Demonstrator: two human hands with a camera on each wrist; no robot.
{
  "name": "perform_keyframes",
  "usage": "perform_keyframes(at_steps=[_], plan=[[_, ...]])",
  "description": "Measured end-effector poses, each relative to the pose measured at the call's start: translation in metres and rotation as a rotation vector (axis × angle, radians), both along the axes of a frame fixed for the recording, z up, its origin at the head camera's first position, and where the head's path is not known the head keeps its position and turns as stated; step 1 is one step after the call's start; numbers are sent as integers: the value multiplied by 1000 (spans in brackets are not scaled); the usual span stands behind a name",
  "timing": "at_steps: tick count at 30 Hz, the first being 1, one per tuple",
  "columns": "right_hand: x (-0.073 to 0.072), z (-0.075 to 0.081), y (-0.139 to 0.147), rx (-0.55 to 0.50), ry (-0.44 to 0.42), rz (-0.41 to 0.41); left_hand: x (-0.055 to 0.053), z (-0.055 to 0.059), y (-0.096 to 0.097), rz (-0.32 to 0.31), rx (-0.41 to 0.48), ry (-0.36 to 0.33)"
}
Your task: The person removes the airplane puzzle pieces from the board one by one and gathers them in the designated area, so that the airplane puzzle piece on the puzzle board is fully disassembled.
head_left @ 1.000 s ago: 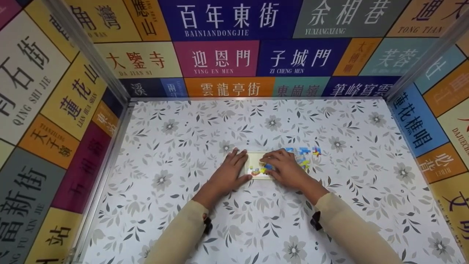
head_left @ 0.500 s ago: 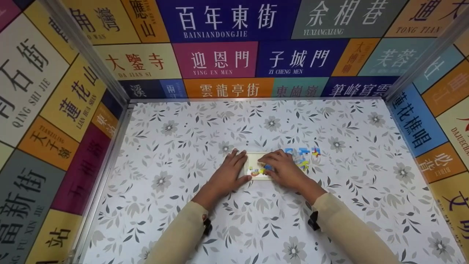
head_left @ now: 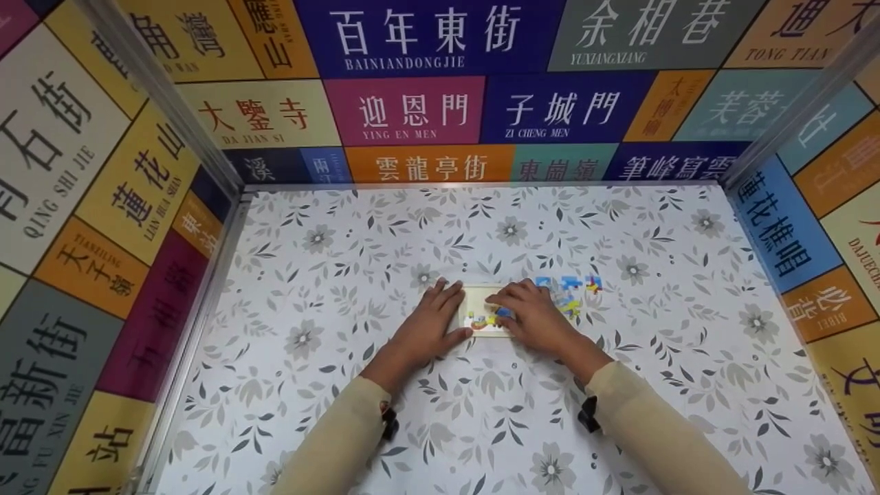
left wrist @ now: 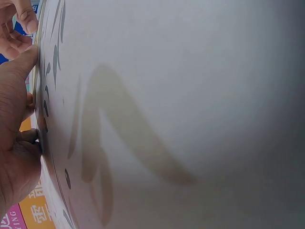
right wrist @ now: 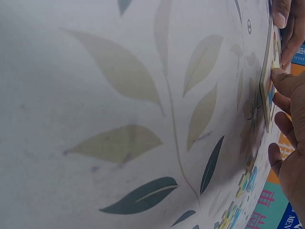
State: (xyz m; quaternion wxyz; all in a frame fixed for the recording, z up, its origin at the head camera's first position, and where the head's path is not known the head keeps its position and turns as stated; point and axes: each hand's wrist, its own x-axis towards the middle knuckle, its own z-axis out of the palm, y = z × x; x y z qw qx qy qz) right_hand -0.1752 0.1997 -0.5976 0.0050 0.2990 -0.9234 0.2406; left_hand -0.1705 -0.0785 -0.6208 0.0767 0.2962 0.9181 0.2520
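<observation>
A small pale jigsaw tray (head_left: 479, 297) lies on the table between both hands, with colourful pieces (head_left: 477, 322) along its near side. My left hand (head_left: 433, 322) rests against the tray's left end, fingers extended and thumb at the near corner. Over the right part of the tray, my right hand (head_left: 540, 320) bends its fingers and pinches a blue puzzle piece (head_left: 504, 312) low against the board. That hand hides the tray's right end. In the right wrist view its thumb (right wrist: 286, 83) reaches over the tray edge (right wrist: 265, 90).
Loose jigsaw pieces (head_left: 570, 282) in blue, yellow and red lie just right of the tray, partly behind the right hand. A floral cloth (head_left: 385, 234) covers the table. Panels with large lettering (head_left: 412, 110) wall in the back and both sides.
Almost nothing differs: both hands stay at the tray, with the right fingers shifting only very slightly over the board.
</observation>
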Motion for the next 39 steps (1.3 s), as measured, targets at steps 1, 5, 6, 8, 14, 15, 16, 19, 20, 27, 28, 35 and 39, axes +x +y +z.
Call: perform_keyframes(at_steps=[1, 5, 6, 8, 14, 15, 16, 19, 20, 27, 28, 35, 39], plan=[[0, 0, 0, -2, -2, 1, 0, 0, 0, 1, -5, 0], [0, 1, -1, -9, -5, 12, 0, -1, 0, 4, -11, 0], [-1, 1, -1, -14, -6, 16, 0, 0, 0, 5, -6, -1], [-1, 1, -1, -24, -9, 25, 0, 0, 0, 7, 4, -3], [-2, 1, -1, -12, 7, 35, 1, 2, 1, 10, 15, -5], [-2, 1, -1, -6, 12, 36, 1, 3, 1, 9, 15, -5], [-2, 1, -2, -3, 16, 36, 1, 3, 1, 9, 14, -4], [-2, 1, -2, 14, 27, 39, 2, 4, 1, 7, 20, -4], [-2, 1, -2, 21, 36, 41, 2, 4, 1, 7, 21, -4], [-3, 2, -3, 44, 67, 70, 1, 3, 1, 8, 21, -8], [-4, 2, -3, 41, 68, 72, 1, 3, 1, 9, 18, -9], [-5, 2, -3, 25, 47, 76, 0, 1, 0, 17, 7, -9], [-6, 3, -3, 19, 30, 86, 1, 1, 0, 17, 1, -20]])
